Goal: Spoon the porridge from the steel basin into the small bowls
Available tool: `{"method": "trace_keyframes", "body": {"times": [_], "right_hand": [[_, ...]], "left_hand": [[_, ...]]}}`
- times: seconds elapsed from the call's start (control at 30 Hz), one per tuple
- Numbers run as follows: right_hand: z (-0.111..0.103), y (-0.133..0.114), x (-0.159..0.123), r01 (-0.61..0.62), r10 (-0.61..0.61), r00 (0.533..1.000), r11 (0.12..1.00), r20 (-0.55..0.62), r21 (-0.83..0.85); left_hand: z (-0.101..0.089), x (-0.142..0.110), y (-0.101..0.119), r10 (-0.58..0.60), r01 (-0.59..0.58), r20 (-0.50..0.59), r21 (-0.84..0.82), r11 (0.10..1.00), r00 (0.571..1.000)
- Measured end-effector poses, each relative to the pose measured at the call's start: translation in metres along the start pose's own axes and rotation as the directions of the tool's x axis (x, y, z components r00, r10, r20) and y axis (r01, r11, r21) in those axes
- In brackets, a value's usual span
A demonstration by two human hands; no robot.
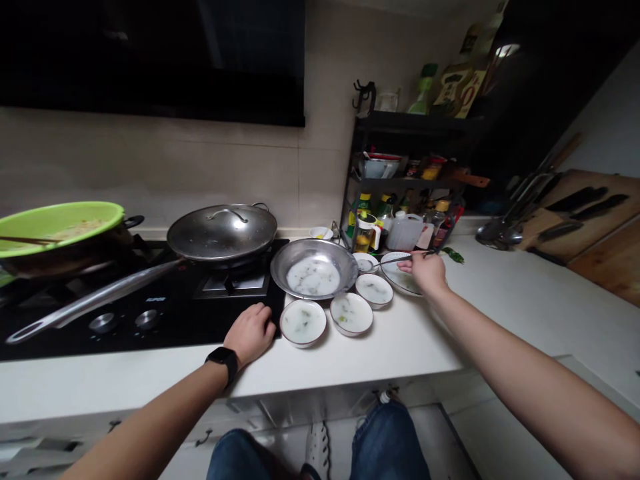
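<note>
My left hand (251, 335) rests on the counter at the cooktop's right front edge, its fingers curled with nothing showing in them. Between thumb and fingers of my right hand (427, 270) is the handle of a metal ladle (387, 263). The ladle points left, its head over or in a small bowl (366, 263); whether it touches the liquid I cannot tell. A large metal basin (314, 273) holds thin, whitish soup with dark bits. Similar soup fills a front-left bowl (303, 323), another bowl (351, 314) beside it and one behind (375, 291). Under my right hand is a wider ribbed bowl (400, 280), partly hidden.
A lidded wok (223, 233) with a long handle sits on the black cooktop (185, 320). Further left is a green basin (65, 227) with chopsticks. Behind the bowls stands a black rack (415, 123) of bottles. Knives (575, 200) and wooden boards lean at the right.
</note>
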State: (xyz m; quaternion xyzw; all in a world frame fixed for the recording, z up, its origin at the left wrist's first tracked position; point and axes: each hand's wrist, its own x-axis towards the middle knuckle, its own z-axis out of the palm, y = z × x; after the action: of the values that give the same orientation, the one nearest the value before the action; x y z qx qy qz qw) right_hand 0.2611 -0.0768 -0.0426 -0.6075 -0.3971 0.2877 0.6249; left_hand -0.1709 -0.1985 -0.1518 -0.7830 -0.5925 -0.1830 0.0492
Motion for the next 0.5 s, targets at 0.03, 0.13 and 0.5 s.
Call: {"method": "trace_keyframes", "body": {"times": [0.03, 0.13, 0.5], "right_hand": [[0.000, -0.002, 0.001, -0.023, 0.024, 1.000, 0.999, -0.015, 0.038], [-0.003, -0.008, 0.002, -0.059, 0.062, 0.997, 0.995, -0.044, 0.084], [-0.004, -0.049, 0.004, 0.018, -0.015, 0.999, 0.995, -0.036, 0.101]], "left_hand": [[0.000, 0.000, 0.000, -0.004, 0.003, -0.002, -0.004, 1.000, 1.000], [-0.001, 0.000, 0.001, -0.008, 0.008, 0.001, 0.000, 1.000, 1.000], [0.001, 0.000, 0.000, -0.001, 0.001, -0.002, -0.009, 1.000, 1.000]]}}
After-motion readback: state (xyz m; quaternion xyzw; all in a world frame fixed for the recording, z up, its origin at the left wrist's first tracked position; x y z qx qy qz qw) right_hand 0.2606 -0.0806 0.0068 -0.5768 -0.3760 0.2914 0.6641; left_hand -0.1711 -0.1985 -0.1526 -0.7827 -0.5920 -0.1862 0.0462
